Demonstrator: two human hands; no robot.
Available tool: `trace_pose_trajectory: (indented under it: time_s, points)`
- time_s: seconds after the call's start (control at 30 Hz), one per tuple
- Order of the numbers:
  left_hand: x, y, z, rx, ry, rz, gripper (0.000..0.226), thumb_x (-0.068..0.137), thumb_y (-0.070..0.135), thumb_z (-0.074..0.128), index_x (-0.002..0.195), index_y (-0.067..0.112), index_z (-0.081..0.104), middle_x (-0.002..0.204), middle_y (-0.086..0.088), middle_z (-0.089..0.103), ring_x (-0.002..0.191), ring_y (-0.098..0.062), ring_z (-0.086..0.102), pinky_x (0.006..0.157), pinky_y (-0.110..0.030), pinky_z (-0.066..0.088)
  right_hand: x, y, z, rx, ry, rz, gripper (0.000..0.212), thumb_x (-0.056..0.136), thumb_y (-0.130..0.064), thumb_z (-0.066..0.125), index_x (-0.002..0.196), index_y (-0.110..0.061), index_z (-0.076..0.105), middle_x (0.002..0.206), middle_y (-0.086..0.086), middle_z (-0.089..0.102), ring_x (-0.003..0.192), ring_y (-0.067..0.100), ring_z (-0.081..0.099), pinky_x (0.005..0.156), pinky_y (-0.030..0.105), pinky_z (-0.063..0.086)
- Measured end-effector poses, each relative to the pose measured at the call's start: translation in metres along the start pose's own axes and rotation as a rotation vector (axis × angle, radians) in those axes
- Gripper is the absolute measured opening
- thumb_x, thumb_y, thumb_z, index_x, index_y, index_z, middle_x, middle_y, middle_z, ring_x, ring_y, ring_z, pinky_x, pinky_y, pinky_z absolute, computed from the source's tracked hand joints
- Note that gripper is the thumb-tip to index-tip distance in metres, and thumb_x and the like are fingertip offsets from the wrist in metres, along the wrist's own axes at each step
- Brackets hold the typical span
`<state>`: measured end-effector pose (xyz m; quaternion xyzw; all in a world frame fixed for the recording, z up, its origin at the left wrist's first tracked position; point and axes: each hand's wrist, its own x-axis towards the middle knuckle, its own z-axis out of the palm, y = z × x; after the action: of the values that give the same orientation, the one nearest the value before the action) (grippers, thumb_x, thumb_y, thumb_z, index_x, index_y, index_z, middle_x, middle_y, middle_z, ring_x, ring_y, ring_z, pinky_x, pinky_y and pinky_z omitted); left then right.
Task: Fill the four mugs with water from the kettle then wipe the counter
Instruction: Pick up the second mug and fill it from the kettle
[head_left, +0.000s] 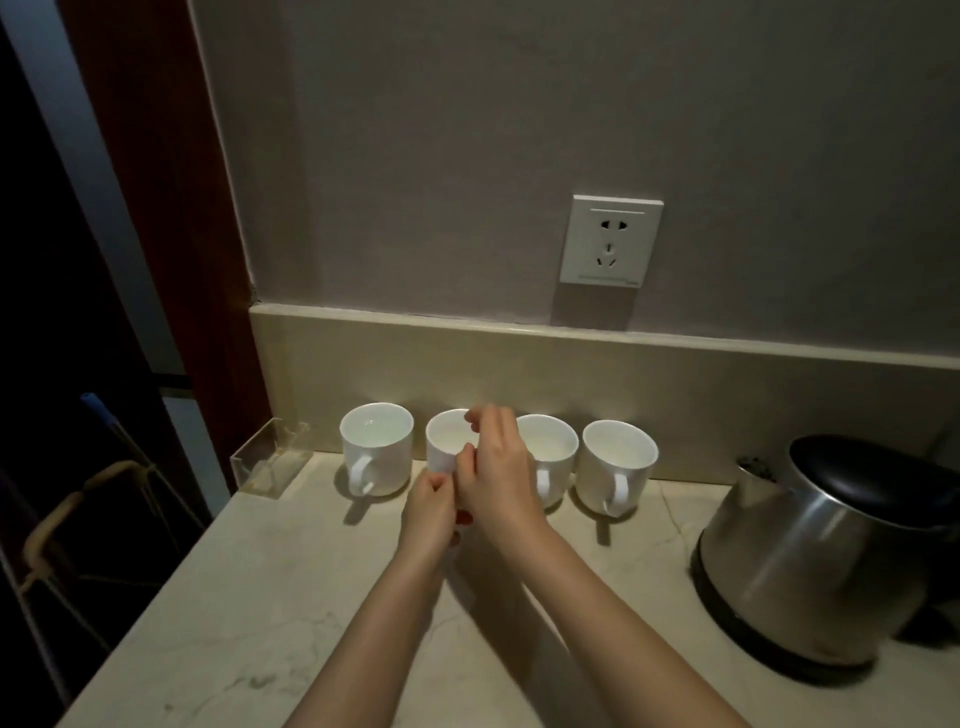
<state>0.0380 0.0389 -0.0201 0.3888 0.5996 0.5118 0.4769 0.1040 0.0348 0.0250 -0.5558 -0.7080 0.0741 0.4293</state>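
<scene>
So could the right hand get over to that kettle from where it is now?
Probably yes. The right hand is busy on the second mug with the left hand, but the counter between it and the kettle lies bare. Only the two rightmost mugs stand near that path, back by the wall.

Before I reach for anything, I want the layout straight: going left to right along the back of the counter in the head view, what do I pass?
Clear plastic holder → first mug → second mug, held by both hands → third mug → fourth mug → steel kettle.
</scene>
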Motion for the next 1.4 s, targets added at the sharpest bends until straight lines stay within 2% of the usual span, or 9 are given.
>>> trace_pose_trajectory:
  time_s: [0.2,0.27,0.33,0.43,0.57,0.73,1.03,1.2,1.4]
  points:
    - [-0.005,0.004,0.012,0.088,0.023,0.045,0.024,0.092,0.015,0.043,0.074,0.007,0.056,0.061,-0.003,0.058,0.059,-0.012,0.054,0.045,-0.014,0.039,-0.007,0.01,-0.02,0.013,-0.054,-0.056,0.031,0.08,-0.005,0.042,0.109,-0.003,0.054,0.109,0.015,0.054,0.093,0.034,0.056,0.078,0.044,0.046]
    - [-0.005,-0.001,0.01,0.004,0.084,0.043,0.029,0.087,0.029,0.047,0.08,0.005,0.062,0.074,-0.011,0.068,0.07,-0.021,0.063,0.06,-0.025,0.046,-0.009,0.012,-0.023,0.028,-0.059,-0.082,0.029,0.08,-0.004,0.044,0.107,-0.002,0.055,0.107,0.015,0.055,0.091,0.033,0.056,0.077,0.042,0.045]
    - [-0.007,-0.003,0.004,-0.027,0.154,0.051,0.033,0.084,0.031,0.047,0.082,0.003,0.063,0.082,-0.018,0.066,0.074,-0.028,0.058,0.066,-0.035,0.04,-0.012,0.013,-0.024,0.051,-0.07,-0.092,0.031,0.079,-0.006,0.041,0.106,-0.001,0.055,0.106,0.015,0.055,0.091,0.032,0.056,0.077,0.041,0.044]
    - [-0.021,0.007,-0.006,-0.086,0.279,0.095,0.025,0.085,0.018,0.048,0.06,0.013,0.052,0.071,-0.009,0.053,0.069,-0.022,0.044,0.064,-0.034,0.033,-0.015,0.017,-0.025,0.067,-0.058,-0.097,0.028,0.079,-0.005,0.042,0.104,-0.001,0.055,0.105,0.015,0.054,0.091,0.031,0.054,0.079,0.041,0.044]
    - [-0.042,0.021,-0.019,-0.164,0.378,0.185,0.031,0.083,0.012,0.05,0.054,0.018,0.045,0.059,-0.001,0.045,0.061,-0.016,0.038,0.058,-0.031,0.03,-0.019,0.02,-0.026,0.098,-0.009,-0.095,0.021,0.083,-0.006,0.045,0.101,-0.003,0.055,0.101,0.013,0.055,0.089,0.028,0.054,0.077,0.039,0.045]
    - [-0.057,0.045,-0.017,-0.373,0.409,0.243,0.034,0.08,0.009,0.05,0.05,0.016,0.037,0.039,0.012,0.036,0.054,-0.013,0.029,0.051,-0.028,0.024,-0.025,0.021,-0.04,0.187,0.024,-0.02,0.019,0.087,-0.006,0.047,0.104,-0.003,0.054,0.104,0.011,0.058,0.094,0.024,0.051,0.075,0.02,0.031]
    - [-0.075,0.062,0.036,-0.727,0.271,0.155,0.026,0.072,0.006,0.044,0.053,0.017,0.03,0.039,0.01,0.029,0.04,-0.008,0.027,0.041,-0.019,0.019,-0.044,0.036,-0.111,0.305,0.159,0.056,0.028,0.089,-0.022,0.035,0.095,-0.01,0.059,0.088,-0.003,0.059,0.079,0.006,0.049,0.067,0.009,0.035]
    - [-0.083,0.056,0.072,-0.749,0.142,0.049,0.024,0.073,0.01,0.043,0.052,0.017,0.034,0.037,0.009,0.031,0.038,-0.007,0.029,0.041,-0.016,0.019,-0.049,0.055,-0.152,0.232,0.39,0.069,0.025,0.088,-0.02,0.038,0.088,-0.008,0.06,0.082,0.0,0.059,0.075,0.01,0.052,0.066,0.018,0.038]
    - [-0.093,0.051,0.104,-0.726,0.024,-0.012,0.017,0.073,0.012,0.039,0.058,0.016,0.034,0.035,0.009,0.031,0.03,-0.007,0.02,0.037,-0.015,0.015,-0.055,0.078,-0.178,0.18,0.442,0.094,0.024,0.088,-0.02,0.039,0.088,-0.007,0.059,0.084,0.005,0.061,0.076,0.011,0.052,0.065,0.013,0.037]
